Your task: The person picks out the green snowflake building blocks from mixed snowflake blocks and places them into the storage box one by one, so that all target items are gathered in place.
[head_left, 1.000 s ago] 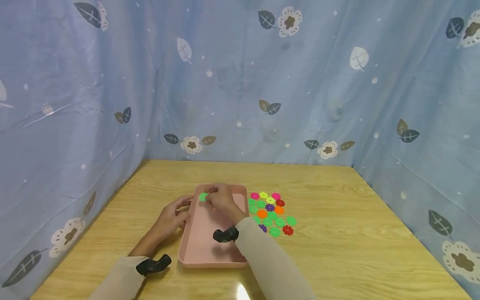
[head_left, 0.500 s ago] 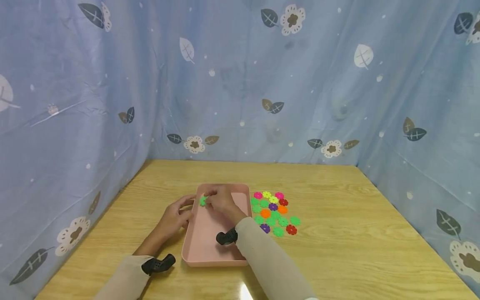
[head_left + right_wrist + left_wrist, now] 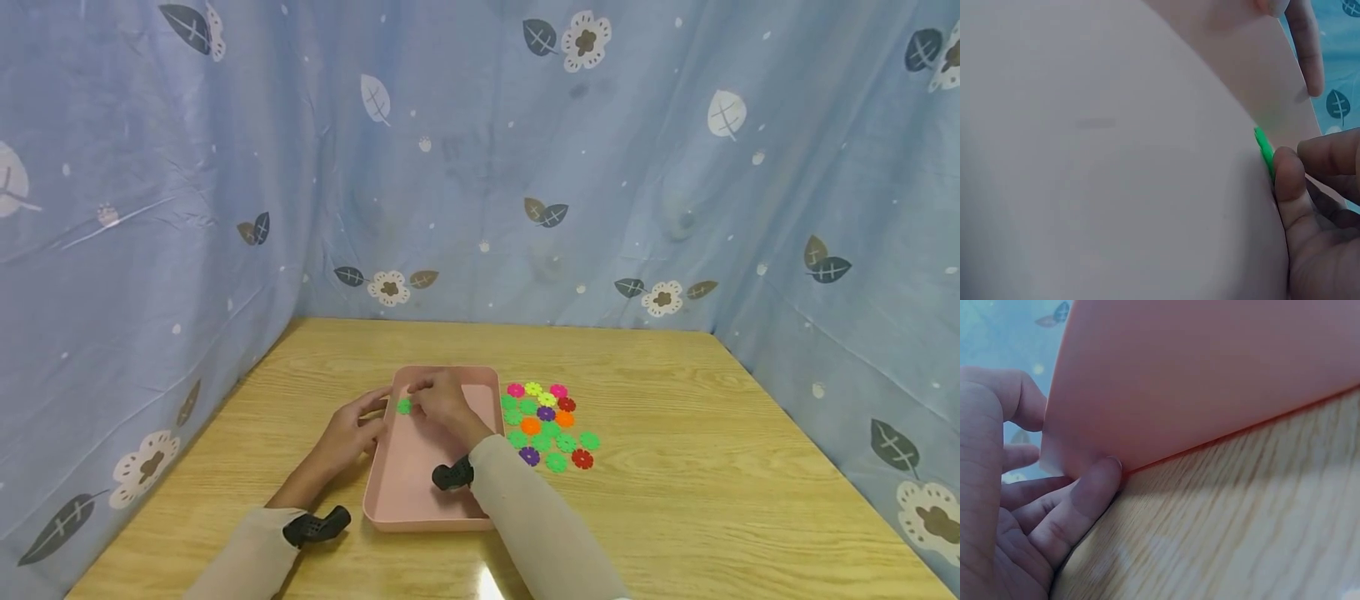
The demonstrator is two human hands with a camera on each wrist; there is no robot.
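A pink tray lies on the wooden table. My right hand reaches into its far left corner and pinches a small green flower-shaped disc between thumb and fingers. In the right wrist view the green disc stands on edge against the tray floor, with my thumb on it. My left hand holds the tray's left rim. In the left wrist view its thumb presses the tray's outer wall and a finger curls over the rim.
Several flower discs in green, pink, yellow, red, orange and purple lie spread on the table just right of the tray. Blue patterned curtains close in the table at the back and on both sides.
My right hand has lowered the green disc a little, down onto the tray floor near the far left corner. The left hand has stayed at the rim.
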